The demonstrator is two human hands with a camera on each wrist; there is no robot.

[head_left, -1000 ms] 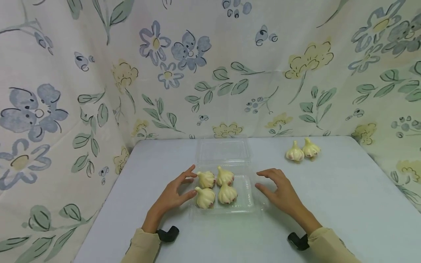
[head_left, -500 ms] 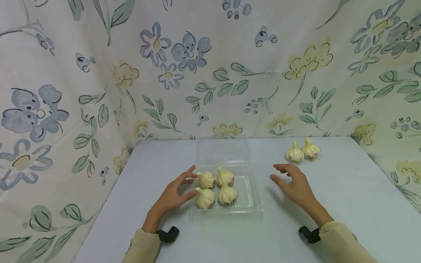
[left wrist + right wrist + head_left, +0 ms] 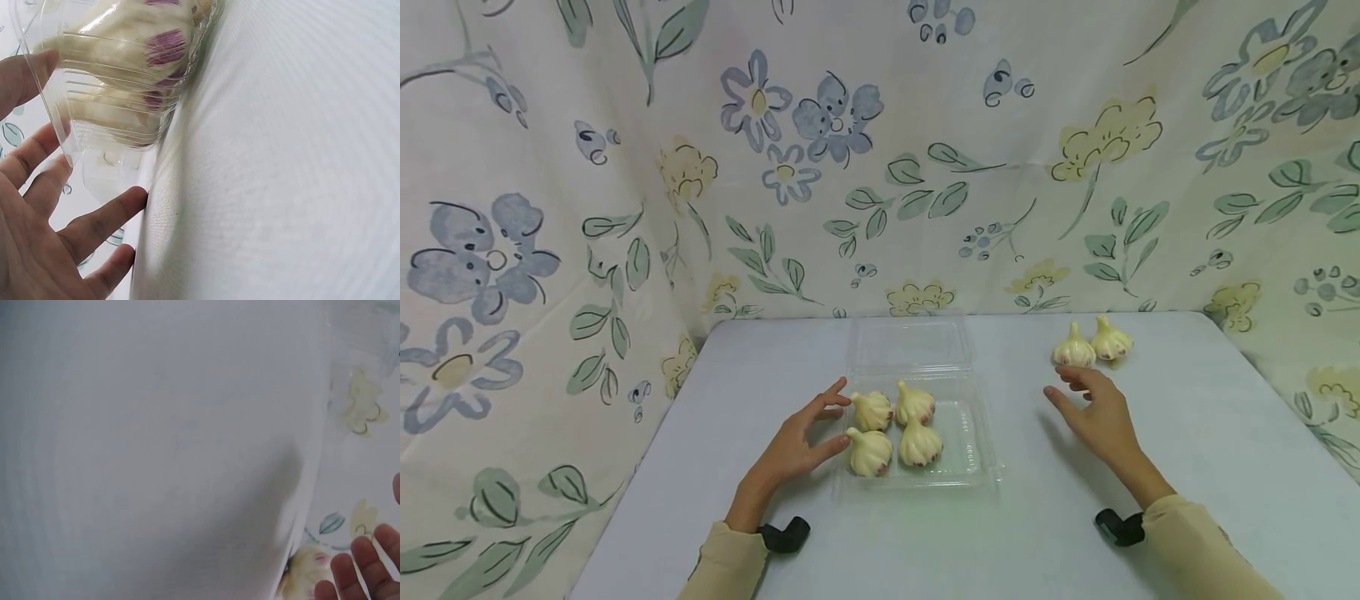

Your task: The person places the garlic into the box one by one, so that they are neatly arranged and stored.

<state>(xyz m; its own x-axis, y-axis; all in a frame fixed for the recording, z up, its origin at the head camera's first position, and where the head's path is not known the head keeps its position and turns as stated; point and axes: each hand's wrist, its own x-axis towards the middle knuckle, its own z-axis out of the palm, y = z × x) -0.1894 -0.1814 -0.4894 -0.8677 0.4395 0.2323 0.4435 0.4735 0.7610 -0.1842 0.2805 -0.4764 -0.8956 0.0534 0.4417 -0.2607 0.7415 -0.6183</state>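
Observation:
Several pale glossy garlic bulbs (image 3: pixel 870 454) sit in the left and middle part of a clear plastic clamshell box (image 3: pixel 961 437), its lid (image 3: pixel 910 343) folded back behind it. My left hand (image 3: pixel 795 444) rests at the box's left rim, thumb and fingertips touching it with the fingers spread. Through the box wall in the left wrist view, the garlic (image 3: pixel 134 50) shows purple marks. My right hand (image 3: pixel 1103 419) holds nothing. Its relaxed fingers hover just in front of two more bulbs, the left one (image 3: pixel 1074 346) and the right one (image 3: pixel 1110 339), at the back right.
A white-covered table (image 3: pixel 1015 533) carries everything. Behind it and along both sides hangs a flower-printed cloth (image 3: pixel 880 242). Each wrist wears a black camera mount, the left mount (image 3: pixel 785 535) and the right mount (image 3: pixel 1120 527).
My right hand has left the box's right side and moved right and away from me, toward the two back bulbs. My left hand stays at the rim.

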